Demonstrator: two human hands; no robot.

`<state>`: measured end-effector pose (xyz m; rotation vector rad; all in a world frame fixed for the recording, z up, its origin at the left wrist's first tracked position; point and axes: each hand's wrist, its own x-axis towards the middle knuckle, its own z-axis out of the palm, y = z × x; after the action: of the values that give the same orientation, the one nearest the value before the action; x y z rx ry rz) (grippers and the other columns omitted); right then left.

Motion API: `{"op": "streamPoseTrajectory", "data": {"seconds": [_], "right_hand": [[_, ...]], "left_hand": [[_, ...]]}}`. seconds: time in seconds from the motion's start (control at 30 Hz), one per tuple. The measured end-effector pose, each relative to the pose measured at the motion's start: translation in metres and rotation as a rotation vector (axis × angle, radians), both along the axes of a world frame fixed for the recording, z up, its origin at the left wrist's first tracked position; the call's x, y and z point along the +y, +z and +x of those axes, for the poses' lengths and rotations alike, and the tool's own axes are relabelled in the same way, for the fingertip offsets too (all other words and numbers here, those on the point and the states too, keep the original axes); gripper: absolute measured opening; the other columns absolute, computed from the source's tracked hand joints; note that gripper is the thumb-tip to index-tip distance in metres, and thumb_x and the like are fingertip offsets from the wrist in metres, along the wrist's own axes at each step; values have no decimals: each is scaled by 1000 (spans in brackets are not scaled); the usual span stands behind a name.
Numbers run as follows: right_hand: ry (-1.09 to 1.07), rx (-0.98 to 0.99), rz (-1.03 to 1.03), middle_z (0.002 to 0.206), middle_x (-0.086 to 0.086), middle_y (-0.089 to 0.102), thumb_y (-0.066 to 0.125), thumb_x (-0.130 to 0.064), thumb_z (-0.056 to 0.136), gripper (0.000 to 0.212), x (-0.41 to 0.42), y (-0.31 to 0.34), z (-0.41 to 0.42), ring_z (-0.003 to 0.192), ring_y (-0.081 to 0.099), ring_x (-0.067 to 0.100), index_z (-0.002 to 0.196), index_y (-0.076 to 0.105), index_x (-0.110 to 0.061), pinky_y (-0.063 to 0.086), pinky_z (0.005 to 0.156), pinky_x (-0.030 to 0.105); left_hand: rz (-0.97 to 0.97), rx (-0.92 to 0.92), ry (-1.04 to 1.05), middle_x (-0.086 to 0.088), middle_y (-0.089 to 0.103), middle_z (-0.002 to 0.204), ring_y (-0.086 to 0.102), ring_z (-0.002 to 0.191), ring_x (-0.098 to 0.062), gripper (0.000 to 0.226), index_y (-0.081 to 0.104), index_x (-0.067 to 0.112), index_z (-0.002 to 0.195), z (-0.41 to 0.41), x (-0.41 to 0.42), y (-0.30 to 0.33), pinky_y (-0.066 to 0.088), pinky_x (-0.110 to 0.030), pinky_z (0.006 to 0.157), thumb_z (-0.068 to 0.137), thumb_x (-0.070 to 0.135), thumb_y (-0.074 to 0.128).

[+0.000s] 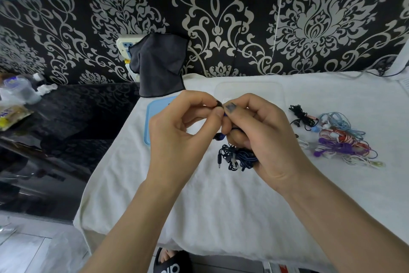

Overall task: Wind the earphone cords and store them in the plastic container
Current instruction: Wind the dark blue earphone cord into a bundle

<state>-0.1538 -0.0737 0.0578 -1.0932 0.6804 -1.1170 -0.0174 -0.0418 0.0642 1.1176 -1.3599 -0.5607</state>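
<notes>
Black slide sandal [170, 261] on my foot showed at the bottom edge, below the white towel [221, 206] that covered the work surface. Both forearms reached in over the towel and my hands met above its middle. My left hand [177, 131] pinched a small dark earbud end [219, 104] between thumb and forefinger, the other fingers curled loosely. My right hand [261, 135] pinched the same spot from the other side with thumb and forefinger, and its lower fingers were curled round the navy earphone cord [236, 157], whose tangled bundle hung beneath the hand with the jack plug dangling at its left; I could not tell whether the bundle touched the towel. A blue earbud [220, 137] showed between the two hands. The clear plastic container [250, 89] sat on the towel just behind my hands, partly hidden by them. Its light blue lid [155, 113] lay flat to the left of the container, behind my left hand. To the right, well apart from my hands, a black earphone cord [301, 115] lay loose, and just beside it a mixed heap of light blue, red, purple and white earphone cords [340, 140]. A dark grey cloth [159, 64] hung against the patterned wall beyond the towel.
</notes>
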Motion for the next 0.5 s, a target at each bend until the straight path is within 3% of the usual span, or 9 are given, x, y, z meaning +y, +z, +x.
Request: {"op": "streamPoseTrajectory", "data": {"seconds": [0.17, 0.4, 0.5], "right_hand": [[-6, 19, 12, 64, 5, 58, 51, -4, 100, 20, -1, -2, -1, 44, 34, 8, 82, 59, -1, 31, 49, 20], [24, 70, 51, 63, 5, 56, 52, -5, 101, 23, -4, -5, -4, 44, 31, 10, 79, 58, -2, 30, 50, 23], [82, 77, 118, 64, 5, 53, 53, -6, 100, 22, -6, -3, -7, 44, 29, 10, 79, 58, -2, 28, 49, 22]], "left_hand": [[27, -78, 34, 2, 71, 79, 73, 72, -10, 15, 66, 4, 91, 0, -2, -2, 56, -18, 72, 87, -10, 70], [-10, -326, 66, 9, 67, 77, 71, 79, -12, 14, 66, 6, 94, 4, -5, -3, 54, -18, 82, 86, -4, 68], [-37, -414, 50, 6, 68, 85, 71, 82, -12, 17, 66, 6, 96, 9, -3, -2, 55, -21, 83, 83, -3, 70]]}}
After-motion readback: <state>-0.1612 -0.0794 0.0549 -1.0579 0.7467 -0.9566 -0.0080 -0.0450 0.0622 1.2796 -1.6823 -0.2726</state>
